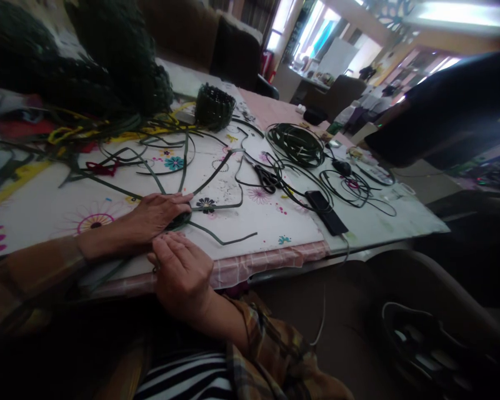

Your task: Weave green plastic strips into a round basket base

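Note:
My left hand [156,216] lies on a small dark green woven piece [179,220] near the table's front edge, its fingers pressed together over the piece. Long flat green strips [212,178] spread out from the piece across the flowered cloth. Just in front, at the piece's near side, my right hand [183,272] is closed, thumb and fingers pinched together; what lies between them is hidden. Black scissors [267,179] rest to the right of the strips.
A dark woven basket [215,106] stands at the back, beside a large dark green heap [120,61]. Coiled green strip [295,144] and a black phone [325,213] lie to the right. A person in dark clothes [450,105] is at the far right.

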